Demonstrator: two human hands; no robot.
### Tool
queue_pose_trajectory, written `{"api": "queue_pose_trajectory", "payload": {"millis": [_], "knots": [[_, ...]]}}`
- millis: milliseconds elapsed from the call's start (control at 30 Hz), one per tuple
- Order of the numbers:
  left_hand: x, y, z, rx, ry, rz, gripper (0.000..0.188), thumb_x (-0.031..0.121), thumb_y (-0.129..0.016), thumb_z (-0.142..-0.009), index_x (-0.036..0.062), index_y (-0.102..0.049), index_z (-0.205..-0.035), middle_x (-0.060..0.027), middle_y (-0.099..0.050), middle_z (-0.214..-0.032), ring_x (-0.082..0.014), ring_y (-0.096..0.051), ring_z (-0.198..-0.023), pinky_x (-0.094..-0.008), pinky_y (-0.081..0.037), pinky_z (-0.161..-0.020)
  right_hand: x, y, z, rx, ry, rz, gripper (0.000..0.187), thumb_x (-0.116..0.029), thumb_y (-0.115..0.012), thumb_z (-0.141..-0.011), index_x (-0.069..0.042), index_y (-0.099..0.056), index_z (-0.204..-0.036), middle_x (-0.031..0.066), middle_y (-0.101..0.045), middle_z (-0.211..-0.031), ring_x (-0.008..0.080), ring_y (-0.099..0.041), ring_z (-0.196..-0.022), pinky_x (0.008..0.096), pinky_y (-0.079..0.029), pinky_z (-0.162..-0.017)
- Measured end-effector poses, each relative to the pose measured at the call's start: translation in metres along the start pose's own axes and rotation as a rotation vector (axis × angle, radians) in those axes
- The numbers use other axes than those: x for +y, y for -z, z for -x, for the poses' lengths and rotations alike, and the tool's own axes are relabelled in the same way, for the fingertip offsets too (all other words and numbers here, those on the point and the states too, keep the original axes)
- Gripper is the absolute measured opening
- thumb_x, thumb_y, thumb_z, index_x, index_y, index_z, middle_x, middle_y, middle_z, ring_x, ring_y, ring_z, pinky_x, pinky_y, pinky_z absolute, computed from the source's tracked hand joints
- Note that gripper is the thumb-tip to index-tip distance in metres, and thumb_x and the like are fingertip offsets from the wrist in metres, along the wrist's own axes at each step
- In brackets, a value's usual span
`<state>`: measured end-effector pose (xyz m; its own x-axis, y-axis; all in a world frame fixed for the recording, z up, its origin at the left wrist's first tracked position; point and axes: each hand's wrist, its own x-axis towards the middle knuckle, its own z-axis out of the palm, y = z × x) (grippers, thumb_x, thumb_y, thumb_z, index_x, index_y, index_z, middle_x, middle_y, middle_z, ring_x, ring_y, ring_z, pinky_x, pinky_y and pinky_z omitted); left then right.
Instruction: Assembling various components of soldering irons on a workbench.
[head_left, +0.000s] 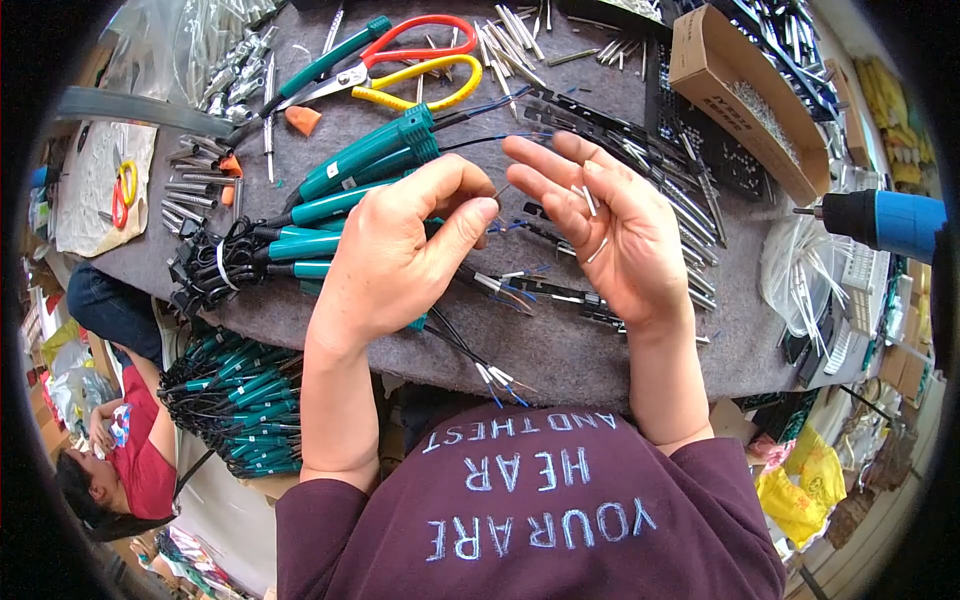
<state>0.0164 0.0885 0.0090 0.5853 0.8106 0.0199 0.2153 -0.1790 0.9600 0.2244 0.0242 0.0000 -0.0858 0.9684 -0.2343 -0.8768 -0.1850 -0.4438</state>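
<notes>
My left hand (400, 250) is closed, thumb against the fingers, pinching a thin dark wire end (503, 190) that pokes out toward my other hand. Palm up, my right hand (640, 235) is cupped with its fingers loosely curled, and a few small white tubes (590, 201) lie in it. Under and beside my left hand are several teal plastic handles (370, 153) with black cords. White-sleeved wire ends (492, 284) stick out below my left hand. Behind my right hand, black metal strips (575, 108) with wires lie on the grey cloth.
Scissors (430, 92) with red and yellow grips lie at the back. An open cardboard box (745, 110) of small parts stands back right, a blue and black power tool (890, 222) far right. Bundled teal handles (235, 415) hang below the table's left edge. A person (145, 440) is at lower left.
</notes>
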Motion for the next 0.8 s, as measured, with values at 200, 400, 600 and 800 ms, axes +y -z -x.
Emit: {"api": "queue_pose_trajectory", "payload": {"millis": [200,400,600,800], "knots": [[0.004,0.001,0.001,0.016,0.07,0.071,0.008,0.006,-0.064,-0.095,-0.0018,-0.062,-0.096,-0.0068,-0.066,-0.076,-0.0109,-0.063,-0.069,-0.0275,-0.051,-0.064,-0.003,0.0,0.003,-0.057,0.001,0.277,0.02,-0.02,-0.049,-0.108,-0.004,-0.057,-0.117,0.0261,-0.069,-0.119,0.0212,-0.074,-0.089,0.0233,-0.06,-0.066],[0.005,0.007,0.001,-0.051,0.011,-0.011,0.006,0.001,-0.064,-0.095,-0.0024,-0.06,-0.097,-0.0036,-0.064,-0.083,-0.0089,-0.063,-0.075,-0.025,-0.052,-0.067,0.0,-0.017,0.004,0.199,-0.049,0.663,0.032,-0.03,-0.062,-0.104,-0.001,-0.075,-0.099,-0.003,-0.061,-0.066,-0.0006,-0.042,-0.049,0.0144,-0.032,-0.045],[0.003,0.002,0.0,-0.031,-0.028,-0.018,0.008,0.007,-0.069,-0.091,0.0,-0.066,-0.093,-0.0082,-0.067,-0.076,-0.014,-0.065,-0.069,-0.0279,-0.051,-0.063,0.01,-0.011,0.005,0.137,0.012,0.902,0.04,-0.034,-0.058,-0.106,-0.007,-0.062,-0.076,-0.0072,-0.054,-0.066,0.001,-0.044,-0.06,0.02,-0.034,-0.054],[0.003,0.001,0.0,-0.015,-0.047,-0.022,0.008,0.007,-0.069,-0.09,0.0002,-0.066,-0.093,-0.0093,-0.067,-0.076,-0.0149,-0.065,-0.068,-0.0292,-0.051,-0.064,0.005,-0.01,0.005,0.086,-0.082,0.756,0.015,-0.021,-0.064,-0.1,-0.007,-0.06,-0.097,-0.0069,-0.056,-0.082,0.0019,-0.049,-0.072,0.02,-0.038,-0.06]]}}
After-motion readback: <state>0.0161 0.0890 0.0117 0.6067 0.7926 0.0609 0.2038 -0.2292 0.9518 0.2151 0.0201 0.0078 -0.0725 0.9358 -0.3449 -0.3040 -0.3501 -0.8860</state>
